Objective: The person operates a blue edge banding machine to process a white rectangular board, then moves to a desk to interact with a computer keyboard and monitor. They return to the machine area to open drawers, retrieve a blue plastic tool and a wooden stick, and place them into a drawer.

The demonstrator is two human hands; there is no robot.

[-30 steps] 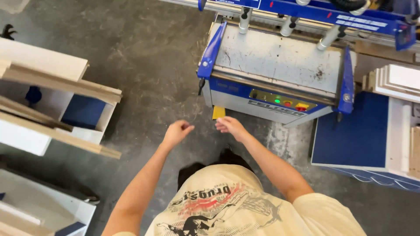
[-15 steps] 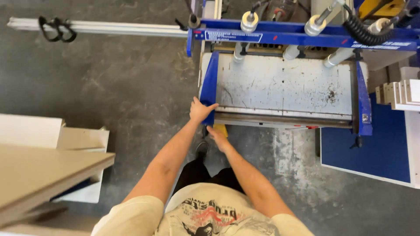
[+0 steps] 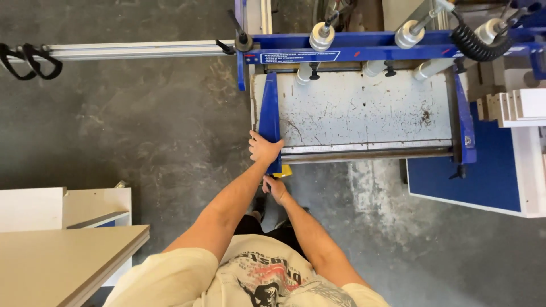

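- Fingers of the left hand (image 3: 264, 149) wrap the near end of the blue side fence (image 3: 269, 116) at the left edge of the grey machine table (image 3: 364, 116) — a closed grip on that fence, thumb side toward the table.
- Right hand (image 3: 276, 186) sits lower, just below the table's front edge, against a small yellow part (image 3: 284, 170) under the fence's tip; whether it is clenched on that part or only touching it I cannot tell, as the fingers are hidden.
- Fence itself looks like painted metal, rigid and fairly heavy, smooth-sided — my judgement is that it will not flex and is best held at this near end, where the hand has an edge to hook over.
- Table surface is scuffed and speckled, with a matching blue fence (image 3: 465, 122) on its right side and a blue crossbeam (image 3: 369, 52) carrying silver cylinders (image 3: 321, 37) behind.
- Further out: a grey concrete floor (image 3: 142, 125), a pale board (image 3: 57, 261) at lower left, white and blue panels (image 3: 483, 176) at right.
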